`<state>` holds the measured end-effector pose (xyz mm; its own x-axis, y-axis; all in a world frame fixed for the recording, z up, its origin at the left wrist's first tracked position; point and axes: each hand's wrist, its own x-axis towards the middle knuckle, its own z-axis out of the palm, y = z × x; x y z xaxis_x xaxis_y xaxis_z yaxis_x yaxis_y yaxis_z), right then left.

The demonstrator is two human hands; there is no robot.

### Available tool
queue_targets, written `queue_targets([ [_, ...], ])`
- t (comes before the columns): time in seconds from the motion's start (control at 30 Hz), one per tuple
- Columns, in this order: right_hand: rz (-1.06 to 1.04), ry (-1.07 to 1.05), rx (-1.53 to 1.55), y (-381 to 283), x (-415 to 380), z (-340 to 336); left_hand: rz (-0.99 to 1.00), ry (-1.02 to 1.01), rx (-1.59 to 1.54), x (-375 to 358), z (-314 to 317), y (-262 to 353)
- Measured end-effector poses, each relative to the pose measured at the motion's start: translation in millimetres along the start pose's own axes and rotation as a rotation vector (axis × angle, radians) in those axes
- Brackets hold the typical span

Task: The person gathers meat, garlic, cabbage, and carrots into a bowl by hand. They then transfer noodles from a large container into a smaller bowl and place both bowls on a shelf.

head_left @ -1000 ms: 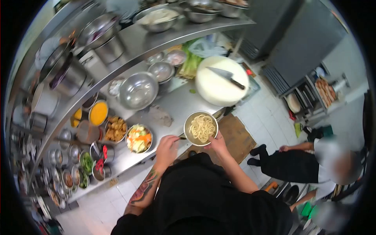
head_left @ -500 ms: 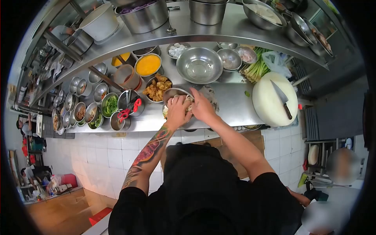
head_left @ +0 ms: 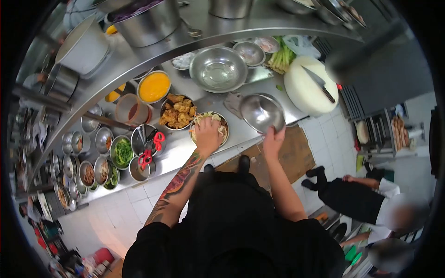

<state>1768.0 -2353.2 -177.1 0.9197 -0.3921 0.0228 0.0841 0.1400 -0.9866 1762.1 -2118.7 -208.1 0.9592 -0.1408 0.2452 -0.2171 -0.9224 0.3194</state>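
My left hand [head_left: 208,133] lies on top of pale, noodle-like shredded food [head_left: 204,121] in a round bowl [head_left: 226,134] at the counter's front edge. Its fingers look slightly spread, with the tips partly sunk in the food. To the right, my right hand [head_left: 274,140] grips the near rim of a steel mixing bowl [head_left: 261,112], tilted so that its shiny inside shows. A crumpled grey cloth [head_left: 234,103] lies just left of that bowl. Close by my left hand stands a bowl of fried golden-brown pieces [head_left: 178,112].
Behind sits a large steel bowl [head_left: 219,69]. A knife [head_left: 320,83] rests on a round white chopping block [head_left: 296,88]. Red-handled scissors [head_left: 146,157] stand in a pot at left, near several ingredient bowls. An overhead shelf [head_left: 157,51] crosses the back. A person [head_left: 352,199] is behind at right.
My hands have parted: the right has drawn the steel bowl away to the right, while the left stays on the food. The view has turned, and more of another person shows.
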Motion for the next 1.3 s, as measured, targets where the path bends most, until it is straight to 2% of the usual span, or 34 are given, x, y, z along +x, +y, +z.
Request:
queue_targets([
  [0.07, 0.214, 0.251, 0.173, 11, -31, -37, -0.036, -0.111, -0.107, 2, -7, -5],
  [0.1, 0.206, 0.291, 0.175, 25, -43, -63, -0.059, -0.191, -0.156, 3, -15, -6],
  [0.17, 0.807, 0.498, 0.467, 65, -69, -121, -0.014, -0.274, -0.176, 6, -33, -10],
  [0.2, 0.797, 0.532, 0.479, 88, -83, -143, -0.004, -0.336, -0.184, 8, -41, -13],
  [0.27, 0.918, 0.556, 0.449, 121, -106, -174, 0.119, -0.253, -0.280, 14, -52, -25],
  [0.3, 0.860, 0.490, 0.271, 107, -112, -168, 0.119, -0.173, -0.326, 16, -67, -23],
  [0.33, 0.849, 0.498, 0.278, 93, -110, -162, 0.117, -0.091, -0.374, 12, -79, -21],
  [0.4, 0.510, 0.356, 0.065, 50, -100, -139, -0.175, -0.120, -0.565, -15, -85, -26],
  [0.47, 0.527, 0.081, 0.033, 34, -92, -120, -0.349, -0.282, -0.877, -54, -97, -8],
  [0.5, 0.331, -0.155, -0.491, 36, -97, -105, -0.474, -0.386, -1.113, -72, -123, 22],
  [0.53, 0.106, -0.252, -0.470, 17, -103, -79, -0.406, -0.399, -1.279, -98, -119, 30],
  [0.57, -0.132, -0.351, -0.433, -3, -110, -54, -0.355, -0.334, -1.283, -112, -134, 57],
  [0.6, -0.355, -0.442, -0.383, -23, -117, -29, -0.419, -0.314, -1.213, -147, -112, 32],
  [0.63, -0.154, -0.710, -0.371, 4, -129, -9, -0.674, -0.249, -1.146, -177, -102, 18],
  [0.67, -0.058, -0.804, -0.187, -21, -146, 10, -0.998, -0.005, -1.079, -200, -99, 10],
  [0.73, 0.014, -1.118, -0.152, -49, -169, 33, -1.028, 0.314, -1.171, -214, -129, 21],
  [0.8, -0.196, -1.251, -0.116, -35, -198, 48, -1.002, 0.212, -0.995, -295, -135, -58],
  [0.83, -0.120, -1.341, -0.176, -34, -207, 56, -1.030, 0.358, -1.086, -305, -150, -65],
  [0.87, -0.127, -1.350, -0.182, -35, -213, 62, -1.057, 0.505, -1.172, -317, -168, -74],
  [0.9, -0.107, -1.379, -0.234, -36, -215, 68, -0.907, 0.455, -0.890, -343, -173, -105],
  [0.93, -0.092, -1.428, -0.276, -35, -218, 80, -0.660, 0.572, -0.871, -290, -237, -30],
  [1.0, -0.225, -1.353, -0.272, -17, -229, 101, -0.839, 0.422, -0.768, -356, -241, -123],
  [1.03, -0.167, -1.359, -0.303, -9, -239, 118, -0.976, 0.775, -1.443, -379, -227, -180],
  [1.07, -0.049, -1.355, -0.315, -7, -246, 134, -0.952, 0.848, -1.242, -395, -232, -204],
  [1.1, 0.085, -1.353, -0.246, -8, -258, 148, -1.028, 0.932, -1.243, -412, -237, -235],
  [1.17, 0.129, -1.282, -0.468, 8, -284, 180, -0.898, 1.039, -1.233, -446, -246, -287],
  [1.2, 0.303, -1.256, -0.561, 1, -300, 198, -0.878, 1.192, -1.318, -450, -255, -307],
  [1.23, 0.137, -1.239, -0.580, 34, -317, 191, -0.924, 1.227, -1.302, -457, -265, -323],
  [1.3, 0.381, -1.272, -0.565, 23, -339, 200, -0.943, 1.315, -1.320, -444, -316, -336],
])
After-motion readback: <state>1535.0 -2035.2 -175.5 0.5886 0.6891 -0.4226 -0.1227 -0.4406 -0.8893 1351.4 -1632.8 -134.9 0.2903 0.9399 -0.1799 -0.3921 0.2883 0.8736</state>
